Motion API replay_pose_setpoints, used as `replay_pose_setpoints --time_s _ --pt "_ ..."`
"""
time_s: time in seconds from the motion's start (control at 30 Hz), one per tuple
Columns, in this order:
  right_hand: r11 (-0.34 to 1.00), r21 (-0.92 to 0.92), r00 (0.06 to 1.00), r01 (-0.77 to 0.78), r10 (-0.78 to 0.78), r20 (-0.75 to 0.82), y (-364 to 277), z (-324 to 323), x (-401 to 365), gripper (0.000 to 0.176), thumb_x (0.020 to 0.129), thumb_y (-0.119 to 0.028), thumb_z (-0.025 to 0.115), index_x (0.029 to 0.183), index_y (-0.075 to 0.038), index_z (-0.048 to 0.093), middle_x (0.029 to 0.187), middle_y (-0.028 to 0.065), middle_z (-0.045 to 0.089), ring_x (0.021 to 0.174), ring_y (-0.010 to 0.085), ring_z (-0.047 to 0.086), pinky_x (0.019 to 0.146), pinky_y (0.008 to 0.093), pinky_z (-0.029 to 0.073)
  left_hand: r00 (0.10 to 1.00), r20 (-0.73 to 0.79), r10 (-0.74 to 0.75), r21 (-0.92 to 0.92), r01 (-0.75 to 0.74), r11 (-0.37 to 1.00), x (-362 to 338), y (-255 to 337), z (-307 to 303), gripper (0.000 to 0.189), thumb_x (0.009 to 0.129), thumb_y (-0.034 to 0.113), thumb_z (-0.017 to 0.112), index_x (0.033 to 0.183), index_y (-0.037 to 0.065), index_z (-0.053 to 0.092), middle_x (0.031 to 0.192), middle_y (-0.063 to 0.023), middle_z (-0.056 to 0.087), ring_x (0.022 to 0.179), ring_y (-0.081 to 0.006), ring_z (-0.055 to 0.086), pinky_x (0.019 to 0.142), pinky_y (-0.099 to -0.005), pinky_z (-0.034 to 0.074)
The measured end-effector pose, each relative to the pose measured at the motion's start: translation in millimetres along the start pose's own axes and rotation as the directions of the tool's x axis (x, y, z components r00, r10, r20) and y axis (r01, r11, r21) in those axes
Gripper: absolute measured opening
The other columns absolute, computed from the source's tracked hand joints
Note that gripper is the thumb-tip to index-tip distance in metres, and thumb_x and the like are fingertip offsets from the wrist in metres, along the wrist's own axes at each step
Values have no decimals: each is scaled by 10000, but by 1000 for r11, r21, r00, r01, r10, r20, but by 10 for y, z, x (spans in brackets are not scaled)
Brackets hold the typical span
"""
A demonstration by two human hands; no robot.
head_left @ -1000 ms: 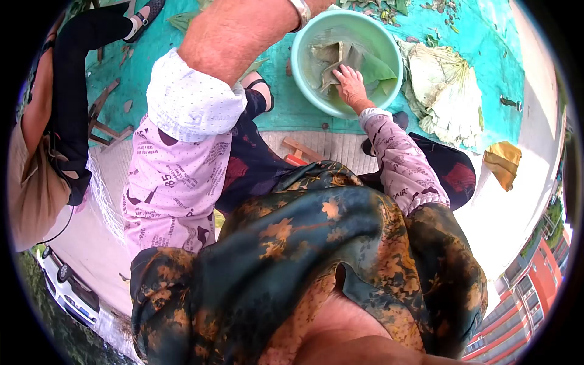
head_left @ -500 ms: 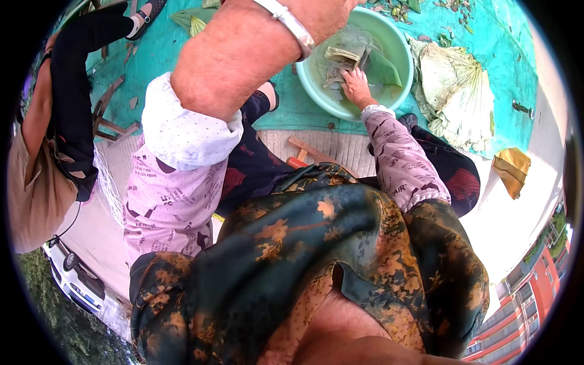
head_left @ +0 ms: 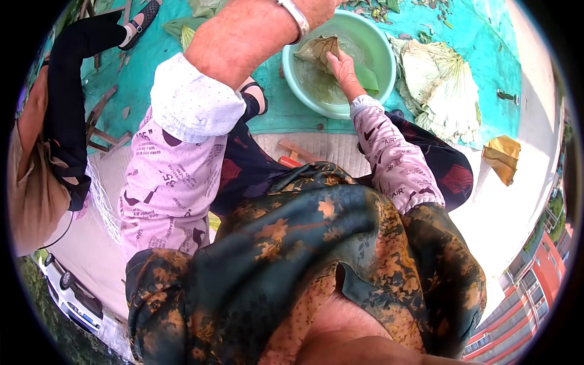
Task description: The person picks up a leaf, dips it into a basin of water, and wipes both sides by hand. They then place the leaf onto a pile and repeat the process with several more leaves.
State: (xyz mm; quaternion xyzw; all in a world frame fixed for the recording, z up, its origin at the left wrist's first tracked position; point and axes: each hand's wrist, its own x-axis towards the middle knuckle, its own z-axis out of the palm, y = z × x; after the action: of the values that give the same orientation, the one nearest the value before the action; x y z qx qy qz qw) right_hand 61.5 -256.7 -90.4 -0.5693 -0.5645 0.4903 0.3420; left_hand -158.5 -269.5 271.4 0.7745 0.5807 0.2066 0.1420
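Round pale-green plastic basin (head_left: 389, 58) set on a turquoise ground sheet (head_left: 289, 125), in front of the wearer's knees. Shallow, cloudy water (head_left: 322, 88) contained in it.

Over the basin, a crumpled, brownish-green leaf-like sheet (head_left: 318, 50) is held by the right hand (head_left: 343, 68). Grip closed: the near edge of the sheet is pinched between thumb and fingers, the rest spread out towards the left side of the basin. Whether its underside is touched by the water cannot be told. A smooth bright-green piece (head_left: 366, 79) is seen inside the basin, just beside the right hand, partly covered by the wrist.

The left hand (head_left: 321, 10) is cut off by the top edge of the view, at the basin's far left rim. Fingers not shown; grip and contents cannot be told. A silver-coloured bracelet (head_left: 295, 18) is worn at that wrist.

To the right of the basin, a wide heap of pale, wrinkled dried leaves (head_left: 447, 91) is laid on the sheet. Small dark leaf scraps (head_left: 420, 12) are scattered beyond. Off the sheet, a folded yellow-brown piece (head_left: 502, 159) is lit by sun. At far left, a seated person in black trousers (head_left: 68, 91) is partly seen.
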Motion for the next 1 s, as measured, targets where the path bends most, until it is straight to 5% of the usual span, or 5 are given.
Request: replay_pose_setpoints --time_s 0.23,0.3,0.6,0.73,1.0 --pt "917 368 876 -154 299 -378 -382 -572 250 227 798 -163 578 973 -23 543 811 41 569 689 130 518 620 277 426 1000 7 14 -6 -14 1000 -16 36 -33 160 762 193 544 738 35 544 684 -174 568 709 -357 559 622 -434 434" --pt "942 277 817 -190 308 -488 406 -896 497 236 794 -126 578 971 -6 480 825 86 559 699 172 554 610 295 459 999 -10 49 -23 -49 999 -22 16 -24 158 765 182 542 730 29 539 677 -175 565 699 -362 556 620 -436 432" --pt "861 280 662 -424 506 -553 1231 -758 28 266 786 -151 559 946 53 502 835 157 587 726 241 589 570 391 505 999 13 51 -21 -50 999 -103 69 2 157 787 178 530 734 32 513 661 -166 549 663 -358 546 597 -432 424" --pt "598 567 571 -567 781 -253 796 -544 -126 235 814 -136 513 1005 -13 453 879 142 573 764 300 566 636 473 475 997 76 15 10 -16 1000 -129 181 -37 147 792 182 526 752 43 501 675 -148 550 676 -338 551 600 -428 426" --pt "334 772 495 -540 868 -29 877 -590 -86 242 800 -79 502 1030 -19 454 999 156 511 923 307 505 754 504 435 995 82 59 59 -64 996 -116 174 51 147 796 191 521 772 48 500 705 -141 556 697 -325 559 604 -422 432"
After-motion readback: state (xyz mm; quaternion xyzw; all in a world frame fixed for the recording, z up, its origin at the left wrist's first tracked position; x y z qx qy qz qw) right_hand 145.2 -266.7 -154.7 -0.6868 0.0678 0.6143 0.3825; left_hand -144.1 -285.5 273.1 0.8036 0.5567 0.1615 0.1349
